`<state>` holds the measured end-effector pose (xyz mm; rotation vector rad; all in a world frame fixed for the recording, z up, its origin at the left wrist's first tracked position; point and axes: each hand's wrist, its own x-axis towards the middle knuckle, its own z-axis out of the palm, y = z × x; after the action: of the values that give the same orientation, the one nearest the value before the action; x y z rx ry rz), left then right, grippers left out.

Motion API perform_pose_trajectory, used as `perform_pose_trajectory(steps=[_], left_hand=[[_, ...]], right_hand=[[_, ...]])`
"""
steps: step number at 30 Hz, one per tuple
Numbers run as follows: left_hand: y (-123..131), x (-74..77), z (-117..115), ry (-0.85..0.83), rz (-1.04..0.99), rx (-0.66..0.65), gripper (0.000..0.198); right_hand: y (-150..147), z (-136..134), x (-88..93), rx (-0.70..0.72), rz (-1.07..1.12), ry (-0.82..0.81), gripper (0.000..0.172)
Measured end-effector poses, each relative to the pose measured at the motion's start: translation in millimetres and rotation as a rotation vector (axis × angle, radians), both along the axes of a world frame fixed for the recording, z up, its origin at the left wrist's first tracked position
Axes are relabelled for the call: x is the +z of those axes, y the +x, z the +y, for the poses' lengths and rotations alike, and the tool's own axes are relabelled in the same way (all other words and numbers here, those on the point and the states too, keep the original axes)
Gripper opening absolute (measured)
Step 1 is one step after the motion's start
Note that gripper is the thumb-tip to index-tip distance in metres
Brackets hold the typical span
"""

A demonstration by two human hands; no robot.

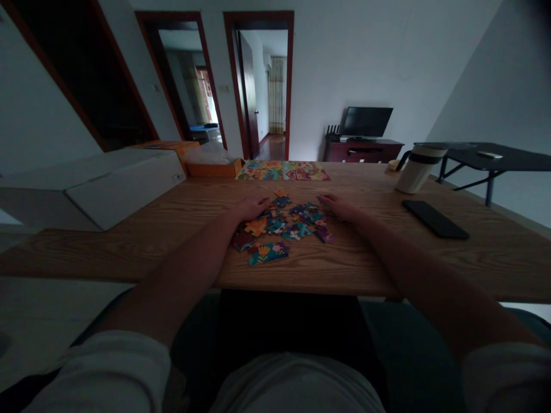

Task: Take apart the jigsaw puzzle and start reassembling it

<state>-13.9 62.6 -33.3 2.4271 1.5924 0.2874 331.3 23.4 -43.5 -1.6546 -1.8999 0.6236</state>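
A loose pile of jigsaw puzzle pieces (297, 221) in blue, orange and purple lies on the wooden table in front of me. My left hand (253, 208) rests at the pile's left edge, fingers stretched over the pieces, with nothing visibly held. On the other side, my right hand (336, 205) has its fingers together, and a small bluish puzzle piece (320, 198) shows at the tips. Nearer to me lies a joined strip of puzzle (269, 253) with a yellow flower on teal. An orange piece (257, 227) sits below my left hand.
Behind the pile lies a colourful picture sheet (282, 171). A long white box (129, 189) and an orange box (215, 168) with clear plastic stand at the left of the table (336, 269). To the right are a black phone (434, 219) and a pale mug (419, 170).
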Motion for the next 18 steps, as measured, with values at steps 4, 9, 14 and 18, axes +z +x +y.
perform_pose_trajectory(steps=[4, 9, 14, 18], left_hand=[[9.0, 1.6, -7.9, -0.025, -0.081, -0.142, 0.064], [19.6, 8.2, -20.9, -0.161, -0.401, -0.177, 0.054], [21.4, 17.4, -29.0, -0.276, -0.731, -0.155, 0.053], [13.1, 22.9, -27.1, -0.29, -0.767, -0.026, 0.04]], right_hand=[[-18.7, -12.2, 5.2, 0.104, 0.081, 0.03, 0.052], [-43.7, -31.2, 13.2, 0.229, 0.37, -0.026, 0.046], [-53.4, -42.2, 25.9, 0.326, 0.668, -0.112, 0.043], [-41.8, -46.7, 37.2, 0.365, 0.33, 0.074, 0.037]])
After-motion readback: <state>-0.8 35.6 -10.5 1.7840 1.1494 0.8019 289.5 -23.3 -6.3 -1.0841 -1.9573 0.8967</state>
